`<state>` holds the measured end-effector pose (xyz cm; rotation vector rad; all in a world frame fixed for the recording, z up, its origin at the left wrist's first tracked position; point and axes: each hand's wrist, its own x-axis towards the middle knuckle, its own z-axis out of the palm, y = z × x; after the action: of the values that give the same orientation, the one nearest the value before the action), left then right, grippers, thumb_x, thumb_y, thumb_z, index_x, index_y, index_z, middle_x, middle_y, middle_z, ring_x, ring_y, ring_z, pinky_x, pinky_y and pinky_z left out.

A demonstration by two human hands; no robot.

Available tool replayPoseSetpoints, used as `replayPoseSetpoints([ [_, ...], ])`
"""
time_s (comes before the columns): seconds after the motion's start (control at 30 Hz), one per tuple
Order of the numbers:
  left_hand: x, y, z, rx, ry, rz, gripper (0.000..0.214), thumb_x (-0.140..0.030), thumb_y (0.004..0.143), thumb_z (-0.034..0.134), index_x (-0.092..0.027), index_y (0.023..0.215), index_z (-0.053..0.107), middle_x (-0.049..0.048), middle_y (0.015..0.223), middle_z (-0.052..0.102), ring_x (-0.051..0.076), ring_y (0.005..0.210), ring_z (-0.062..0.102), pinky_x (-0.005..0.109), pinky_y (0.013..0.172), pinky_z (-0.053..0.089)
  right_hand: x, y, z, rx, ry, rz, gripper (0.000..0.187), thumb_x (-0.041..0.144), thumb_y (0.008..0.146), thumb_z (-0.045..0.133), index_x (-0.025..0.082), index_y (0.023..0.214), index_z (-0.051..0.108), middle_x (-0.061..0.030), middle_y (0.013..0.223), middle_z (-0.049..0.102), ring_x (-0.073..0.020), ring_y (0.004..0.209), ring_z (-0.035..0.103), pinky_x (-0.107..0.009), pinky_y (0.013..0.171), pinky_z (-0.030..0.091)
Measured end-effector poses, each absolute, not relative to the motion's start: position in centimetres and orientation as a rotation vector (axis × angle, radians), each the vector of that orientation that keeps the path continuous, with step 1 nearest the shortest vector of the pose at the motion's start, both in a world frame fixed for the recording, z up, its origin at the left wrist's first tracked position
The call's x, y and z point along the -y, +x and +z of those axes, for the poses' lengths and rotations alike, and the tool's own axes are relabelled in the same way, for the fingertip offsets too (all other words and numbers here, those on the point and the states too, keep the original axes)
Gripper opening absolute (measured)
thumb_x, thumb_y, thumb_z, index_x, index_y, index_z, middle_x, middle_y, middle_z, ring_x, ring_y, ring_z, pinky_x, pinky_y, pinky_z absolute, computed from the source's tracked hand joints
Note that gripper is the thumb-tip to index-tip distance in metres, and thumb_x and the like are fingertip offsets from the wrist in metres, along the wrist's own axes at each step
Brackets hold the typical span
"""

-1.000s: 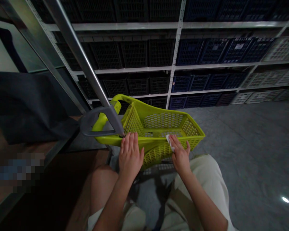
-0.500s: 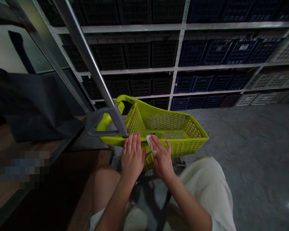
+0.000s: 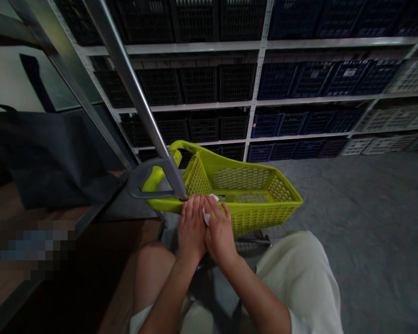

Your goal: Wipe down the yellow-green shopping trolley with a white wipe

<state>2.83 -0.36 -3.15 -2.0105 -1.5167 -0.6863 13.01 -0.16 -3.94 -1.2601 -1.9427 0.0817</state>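
Note:
A lime-green plastic basket [image 3: 264, 211] on a wheeled frame stands in front of my knees. My left hand [image 3: 192, 227] lies flat on its near rim, fingers stretched out, close to the base of the grey metal handle pole [image 3: 139, 99]. My right hand [image 3: 218, 229] presses a small white cloth [image 3: 207, 211] against the same rim, right beside my left hand, the two hands touching. The basket's inside shows nothing in it.
Metal shelving [image 3: 257, 95] filled with black, blue and white plastic crates runs across the back. A dark bag [image 3: 45, 153] sits on a wooden surface at the left. Grey floor [image 3: 369, 208] spreads to the right. My legs in light shorts are below.
My right hand has slid the white cloth leftward along the basket's near rim until it met my left hand. My left hand has stayed on the rim.

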Motion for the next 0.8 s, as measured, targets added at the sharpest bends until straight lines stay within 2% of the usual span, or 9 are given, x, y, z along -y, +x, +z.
replayPoseSetpoints([
  [0.13, 0.6, 2.6, -2.7, 1.526, -2.054, -0.671, 0.058, -0.022, 0.091, 0.049, 0.000, 0.144, 0.041, 0.0205, 0.145, 0.052, 0.033, 0.139, 0.042, 0.049, 0.118, 0.032, 0.3, 15.7, -5.2, 1.974, -1.283, 0.013, 0.076, -0.002, 0.075, 0.035, 0.021, 0.148, 0.041, -0.0064, 0.151, 0.048, -0.0146, 0.144, 0.037, -0.045, 0.121, 0.003],
  [0.23, 0.9, 2.7, -2.5, 1.555, -2.044, -0.681, 0.058, -0.025, 0.093, 0.050, 0.002, 0.143, 0.041, 0.0218, 0.144, 0.052, 0.034, 0.139, 0.043, 0.049, 0.118, 0.030, 0.3, 21.2, -7.4, 1.925, -1.422, -0.039, 0.080, -0.003, 0.072, 0.034, 0.023, 0.148, 0.040, -0.0062, 0.151, 0.049, -0.0151, 0.144, 0.037, -0.046, 0.120, 0.006],
  [0.37, 0.9, 3.1, -2.5, 1.570, -2.037, -0.707, 0.059, -0.027, 0.093, 0.051, 0.003, 0.143, 0.041, 0.0241, 0.144, 0.051, 0.035, 0.139, 0.043, 0.051, 0.119, 0.028, 0.3, 25.7, -8.8, 1.786, -1.612, -0.074, 0.075, -0.002, 0.073, 0.035, 0.023, 0.143, 0.047, -0.0066, 0.149, 0.051, -0.0182, 0.143, 0.040, -0.050, 0.119, 0.010],
  [0.53, 0.5, 3.4, -2.7, 1.553, -2.069, -0.719, 0.062, -0.027, 0.091, 0.051, 0.002, 0.145, 0.038, 0.0229, 0.145, 0.050, 0.036, 0.140, 0.040, 0.051, 0.119, 0.030, -0.1, 19.4, -6.0, 1.775, -1.551, 0.036, 0.067, -0.002, 0.076, 0.034, 0.019, 0.136, 0.055, -0.0095, 0.143, 0.057, -0.0181, 0.138, 0.046, -0.048, 0.119, 0.014],
  [0.63, 0.3, 3.2, -2.9, 1.536, -2.045, -0.713, 0.055, -0.020, 0.092, 0.044, -0.001, 0.143, 0.041, 0.0210, 0.142, 0.053, 0.033, 0.139, 0.042, 0.051, 0.117, 0.033, 0.0, 14.2, -3.8, 1.898, -1.332, 0.161, 0.067, 0.000, 0.078, 0.035, 0.017, 0.141, 0.050, -0.0079, 0.148, 0.052, -0.0146, 0.143, 0.039, -0.040, 0.119, 0.017],
  [0.7, 0.3, 3.0, -3.0, 1.540, -2.044, -0.718, 0.054, -0.017, 0.091, 0.042, -0.003, 0.144, 0.041, 0.0200, 0.142, 0.054, 0.032, 0.140, 0.042, 0.050, 0.117, 0.033, 0.2, 13.0, -3.2, 1.927, -1.278, 0.189, 0.068, 0.000, 0.079, 0.036, 0.018, 0.143, 0.047, -0.0071, 0.150, 0.050, -0.0139, 0.144, 0.036, -0.040, 0.120, 0.014],
  [0.8, 0.4, 2.8, -2.8, 1.544, -2.083, -0.736, 0.059, -0.023, 0.091, 0.047, -0.003, 0.146, 0.039, 0.0204, 0.145, 0.051, 0.033, 0.141, 0.040, 0.050, 0.118, 0.031, 0.4, 15.2, -3.9, 1.964, -1.298, 0.145, 0.074, -0.002, 0.075, 0.035, 0.021, 0.145, 0.046, -0.0060, 0.150, 0.050, -0.0133, 0.144, 0.038, -0.043, 0.122, 0.006],
])
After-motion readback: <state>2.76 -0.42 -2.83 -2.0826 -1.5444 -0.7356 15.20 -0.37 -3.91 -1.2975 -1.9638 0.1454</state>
